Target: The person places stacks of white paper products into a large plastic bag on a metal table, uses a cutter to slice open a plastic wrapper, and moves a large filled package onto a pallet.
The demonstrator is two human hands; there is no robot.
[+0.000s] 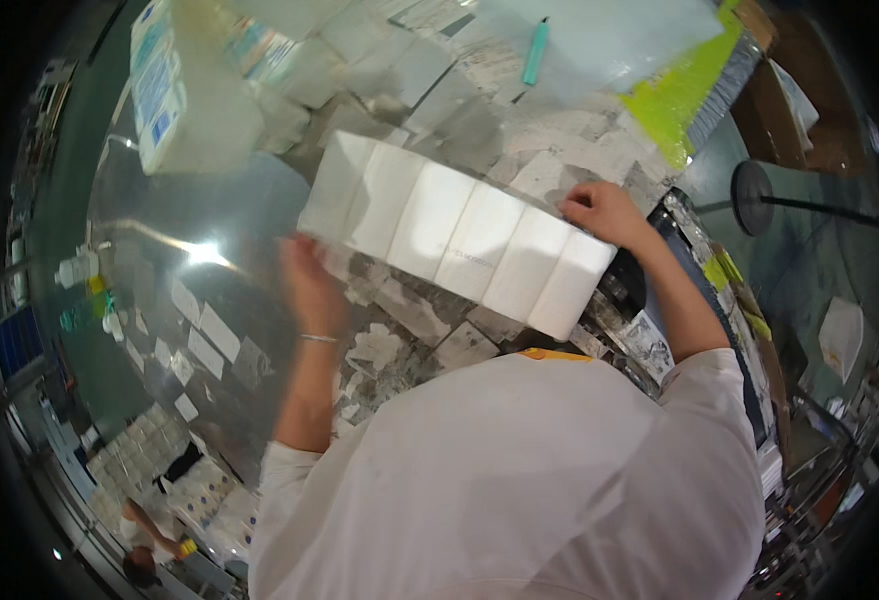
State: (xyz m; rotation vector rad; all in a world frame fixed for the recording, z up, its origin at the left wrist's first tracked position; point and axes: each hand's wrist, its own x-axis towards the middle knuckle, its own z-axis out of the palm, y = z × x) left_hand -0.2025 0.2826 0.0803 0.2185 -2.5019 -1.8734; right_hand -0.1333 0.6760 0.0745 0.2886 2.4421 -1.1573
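Observation:
A row of several white, rounded blocks (pixel 465 235), which look like tissue packs pressed side by side, lies slantwise across the worn work table (pixel 415 310). My left hand (pixel 315 285) is beside the row's left end, smeared by motion, so its grip does not show. At the far edge near the right end, my right hand (pixel 600 212) has its fingers curled together. Whatever those fingers pinch, if anything, is hidden or too small to make out.
A teal, pen-shaped tool (pixel 537 50) lies toward the back. Clear plastic packaging with blue print (pixel 200 110) stands at back left. Paper labels (pixel 205 350) dot the shiny surface on the left. A cardboard box (pixel 805 110) is at far right; another person (pixel 150 540) appears lower left.

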